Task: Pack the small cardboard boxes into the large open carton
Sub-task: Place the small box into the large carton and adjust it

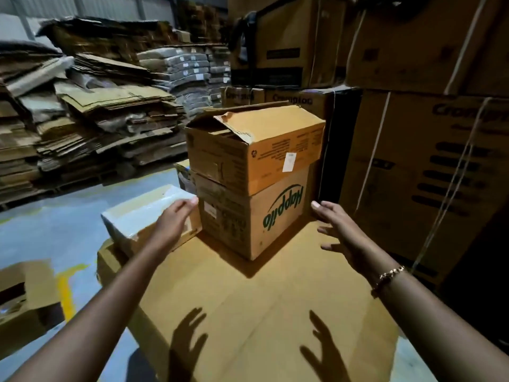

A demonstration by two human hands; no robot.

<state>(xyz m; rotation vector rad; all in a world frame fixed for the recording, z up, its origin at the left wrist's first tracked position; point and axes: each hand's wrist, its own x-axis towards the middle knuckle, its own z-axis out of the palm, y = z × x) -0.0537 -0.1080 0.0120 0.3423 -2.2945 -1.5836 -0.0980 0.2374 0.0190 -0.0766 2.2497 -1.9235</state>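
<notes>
Two brown cartons stand stacked on a big flat cardboard surface [248, 304]. The lower one, the Happilo box [256, 216], carries upside-down green lettering. On it sits an upper carton [256, 153] with loose, partly open top flaps. A small taped box [137, 216] with a shiny top lies left of the stack. My left hand [172, 221] reaches over that small box, fingers apart, fingertips near the Happilo box's left side. My right hand [341, 232], with a bracelet on the wrist, hovers spread to the right of the stack, touching nothing.
Tall strapped Crompton cartons [429, 150] wall off the right side and back. Piles of flattened cardboard [91, 114] and grey bundles [187, 70] fill the far left. An open carton [24, 296] sits on the floor at lower left, beside a yellow floor line.
</notes>
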